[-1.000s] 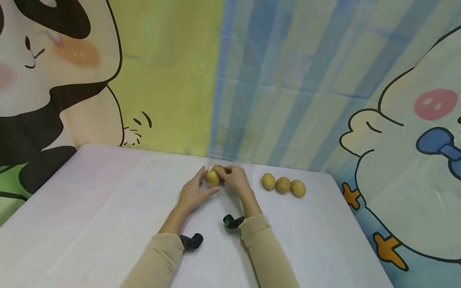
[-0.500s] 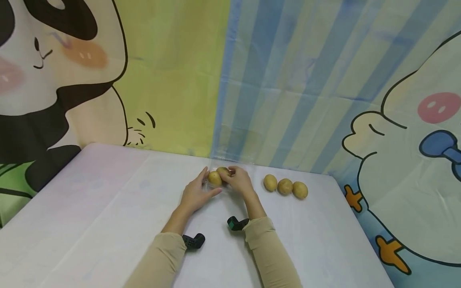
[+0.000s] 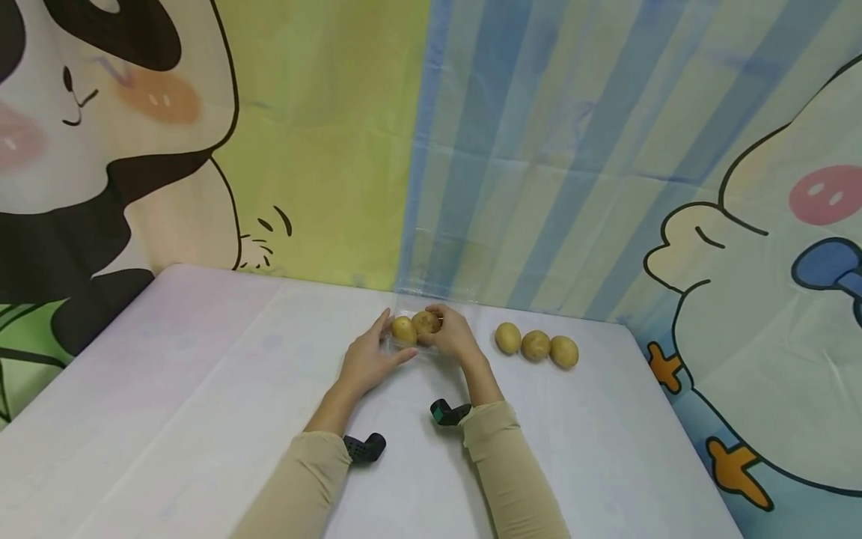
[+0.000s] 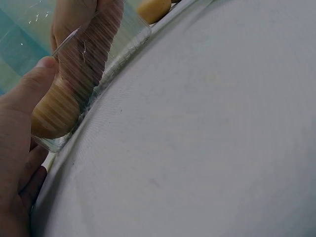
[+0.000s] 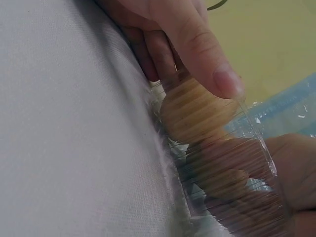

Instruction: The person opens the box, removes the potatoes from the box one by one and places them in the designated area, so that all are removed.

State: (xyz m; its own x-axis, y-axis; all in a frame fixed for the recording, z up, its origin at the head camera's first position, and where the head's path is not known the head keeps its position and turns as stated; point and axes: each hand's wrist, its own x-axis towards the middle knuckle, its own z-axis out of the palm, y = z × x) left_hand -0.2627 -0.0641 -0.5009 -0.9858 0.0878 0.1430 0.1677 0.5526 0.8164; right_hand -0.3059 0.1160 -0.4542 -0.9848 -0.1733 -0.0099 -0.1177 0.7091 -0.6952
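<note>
A clear plastic box (image 4: 129, 30) with ridged walls stands near the back of the table. My left hand (image 3: 364, 361) holds its left end, thumb on the near rim and fingers round the outside. One potato (image 3: 403, 329) lies inside at the left, beside that hand. My right hand (image 3: 454, 335) reaches into the box and grips a second potato (image 3: 425, 323) just right of the first. In the right wrist view the ridged wall blurs this potato and the fingers. Whether it rests on the box floor I cannot tell.
Three potatoes (image 3: 536, 346) lie in a row on the white table (image 3: 202, 404), right of the box. A clear raised sheet, seemingly the box's lid (image 3: 441, 262), stands behind it, close to the striped backdrop (image 3: 539, 150).
My right hand has shifted slightly right with its potato, which shows more clearly beside the first one. The left hand stays at the box. The head view has moved a little.
</note>
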